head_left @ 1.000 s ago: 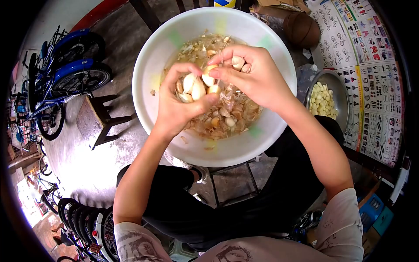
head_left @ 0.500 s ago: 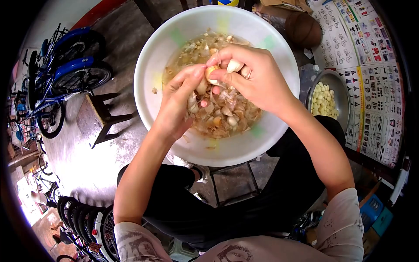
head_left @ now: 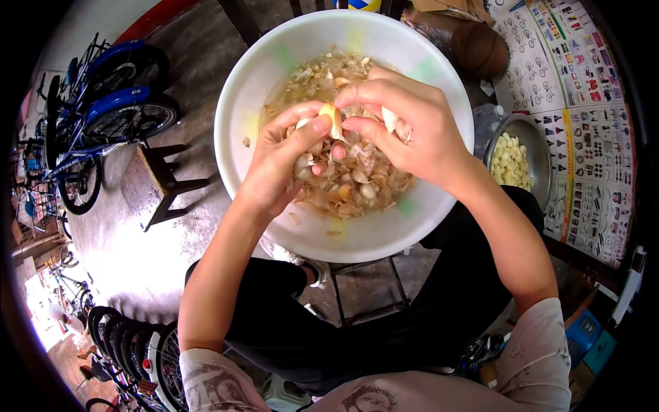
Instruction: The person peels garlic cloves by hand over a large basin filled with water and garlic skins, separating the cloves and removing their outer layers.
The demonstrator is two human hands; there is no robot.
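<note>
My left hand [head_left: 276, 152] pinches a yellowish garlic clove [head_left: 333, 121] between thumb and fingertips, over a large white basin [head_left: 235, 130]. Pale cloves also show under its curled fingers. Just to the right, my right hand [head_left: 424, 130] has thumb and forefinger close to that clove; whether they touch it is unclear. A white garlic clove [head_left: 389, 119] and another pinkish one sit within its curled fingers. Below both hands, papery garlic skins [head_left: 357, 180] and some cloves lie in water in the basin.
Right of the basin stands a metal bowl [head_left: 544, 156] with many peeled garlic cloves [head_left: 509, 162]. A printed sheet [head_left: 583, 137] covers the surface beyond it. On the left are a small wooden stool [head_left: 154, 180] and blue bicycles [head_left: 113, 113]. My legs are beneath the basin's near side.
The fingertips of my two hands have drawn slightly apart. The clove between them has turned more upright and now rests in my left hand's pinch.
</note>
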